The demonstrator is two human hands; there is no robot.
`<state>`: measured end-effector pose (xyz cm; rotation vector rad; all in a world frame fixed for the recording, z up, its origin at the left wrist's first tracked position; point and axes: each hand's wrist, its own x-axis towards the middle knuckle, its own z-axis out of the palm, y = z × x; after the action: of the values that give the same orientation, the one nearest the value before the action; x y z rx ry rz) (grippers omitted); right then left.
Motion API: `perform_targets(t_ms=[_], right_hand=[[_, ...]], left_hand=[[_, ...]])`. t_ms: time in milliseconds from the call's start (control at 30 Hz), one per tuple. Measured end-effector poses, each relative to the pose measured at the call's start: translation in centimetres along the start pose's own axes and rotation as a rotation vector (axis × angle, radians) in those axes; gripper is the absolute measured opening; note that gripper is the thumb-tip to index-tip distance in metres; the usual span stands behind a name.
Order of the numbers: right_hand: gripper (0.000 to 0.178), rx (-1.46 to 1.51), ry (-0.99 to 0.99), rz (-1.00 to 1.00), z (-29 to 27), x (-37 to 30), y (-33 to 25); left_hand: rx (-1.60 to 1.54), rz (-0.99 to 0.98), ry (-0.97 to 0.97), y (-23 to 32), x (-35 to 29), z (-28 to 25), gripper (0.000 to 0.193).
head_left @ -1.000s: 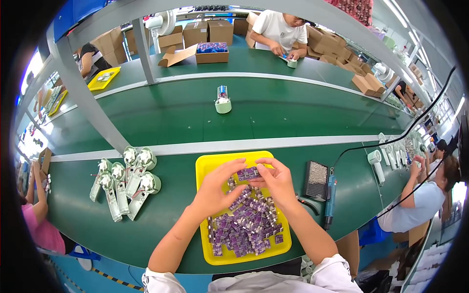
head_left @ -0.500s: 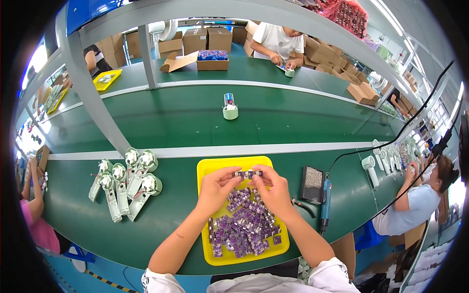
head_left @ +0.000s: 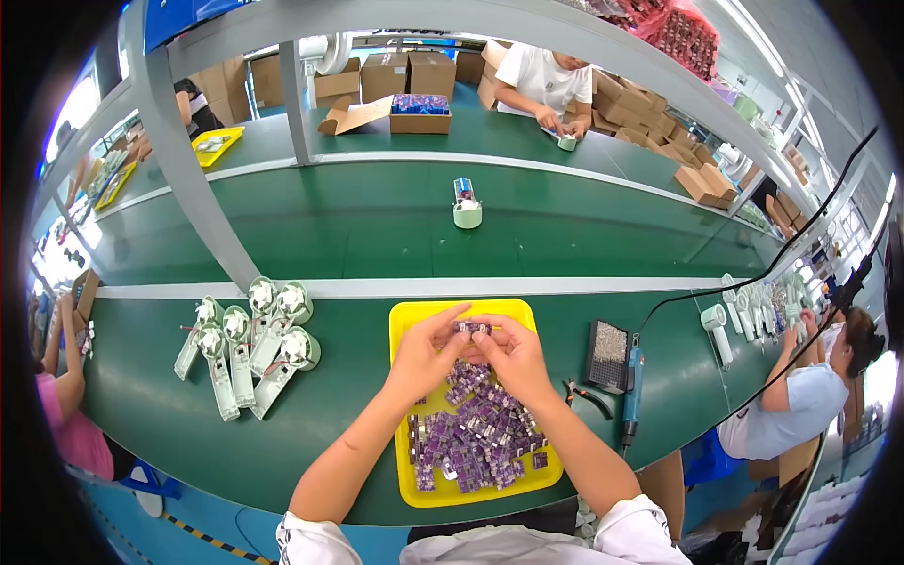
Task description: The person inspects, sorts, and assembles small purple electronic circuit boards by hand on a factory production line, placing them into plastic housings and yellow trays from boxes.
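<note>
Circuit board (head_left: pixel 466 327) pinched by my left hand (head_left: pixel 424 358) and right hand (head_left: pixel 518 361), both grips closed, near the yellow tray's far edge (head_left: pixel 513 308); I'd best press lightly.

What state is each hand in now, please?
Left hand: holding the purple circuit board at its left end.
Right hand: holding the same purple circuit board at its right end.

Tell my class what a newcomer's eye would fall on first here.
Probably the yellow tray at front centre, heaped with purple circuit boards. Over its far end, the left hand and right hand hold one small board. Left of it, pale green housings lie clustered.
</note>
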<state>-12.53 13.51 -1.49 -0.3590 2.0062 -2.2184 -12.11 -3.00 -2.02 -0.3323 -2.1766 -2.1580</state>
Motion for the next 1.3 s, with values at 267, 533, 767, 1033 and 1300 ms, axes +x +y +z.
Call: perform_targets(t_ms=[267,533,767,1033,1300], right_hand=[[0.023,-0.189,0.197,-0.07,3.0,0.2,1.1],[0.035,-0.615,-0.04,0.133,-1.4,1.1,-1.9],[0.03,-1.321,-0.22,-0.171,-3.6,0.1,-0.3],[0.019,-0.701,-0.251,0.142,-4.5,0.6,-2.1],[0.019,-0.324,-0.162,0.159,-4.6,-0.1,-2.0]], left_hand=[[0.245,0.054,0.156,-0.8,-0.6,0.9,0.028],[0.127,0.05,-0.088,-0.6,0.6,-3.6,0.032],[0.435,0.027,-0.064,1.1,1.0,-3.6,0.038],[0.495,0.094,-0.103,0.3,0.7,-3.0,0.039],[-0.121,-0.167,-0.249,-0.9,0.3,-0.6,0.031]])
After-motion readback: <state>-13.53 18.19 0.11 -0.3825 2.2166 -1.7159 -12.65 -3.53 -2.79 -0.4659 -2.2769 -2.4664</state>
